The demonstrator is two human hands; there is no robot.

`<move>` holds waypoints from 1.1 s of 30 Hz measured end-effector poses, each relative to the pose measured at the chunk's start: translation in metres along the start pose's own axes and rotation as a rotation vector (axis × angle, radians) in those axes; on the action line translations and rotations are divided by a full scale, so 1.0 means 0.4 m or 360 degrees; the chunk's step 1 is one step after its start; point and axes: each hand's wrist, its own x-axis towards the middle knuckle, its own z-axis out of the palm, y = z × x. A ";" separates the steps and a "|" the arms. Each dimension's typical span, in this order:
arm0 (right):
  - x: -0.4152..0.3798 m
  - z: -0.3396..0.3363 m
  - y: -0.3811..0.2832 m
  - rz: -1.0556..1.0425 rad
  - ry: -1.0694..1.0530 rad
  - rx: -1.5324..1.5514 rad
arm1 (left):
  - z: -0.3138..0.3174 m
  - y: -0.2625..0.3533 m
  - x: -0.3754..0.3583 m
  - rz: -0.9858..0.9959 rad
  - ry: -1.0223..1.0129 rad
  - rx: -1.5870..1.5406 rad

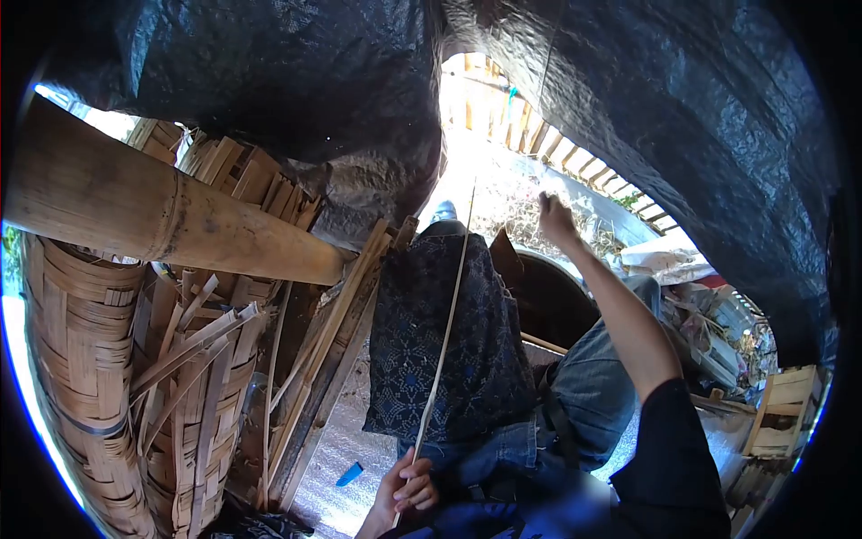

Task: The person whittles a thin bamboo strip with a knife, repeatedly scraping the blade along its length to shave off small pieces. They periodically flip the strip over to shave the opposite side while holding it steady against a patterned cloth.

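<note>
My left hand, low in the view near my lap, is closed round the near end of a long thin bamboo strip. The strip runs forward over a dark patterned cloth that covers my leg, and its far end fades into the bright light. My right hand is stretched out ahead, to the right of the strip and apart from it. Its fingers look drawn together; whether something thin is between them is lost in the glare.
Woven bamboo baskets holding split pieces stand at left, under a thick bamboo pole. A small blue object lies on the floor. Dark tarpaulin hangs overhead. A dark round container sits beyond my legs. A wooden crate stands right.
</note>
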 end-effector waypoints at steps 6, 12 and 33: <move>-0.277 -0.152 -0.013 -0.0476 -0.0699 0.0103 | 0.126 0.049 0.113 0.0062 0.0207 0.0378; -0.498 -0.207 -0.105 -0.0823 -0.0941 0.0201 | 0.160 0.092 0.177 0.0078 0.0220 0.0590; -0.547 -0.107 -0.139 -0.1031 -0.0890 -0.0076 | 0.200 0.086 0.208 0.0197 0.0518 0.0673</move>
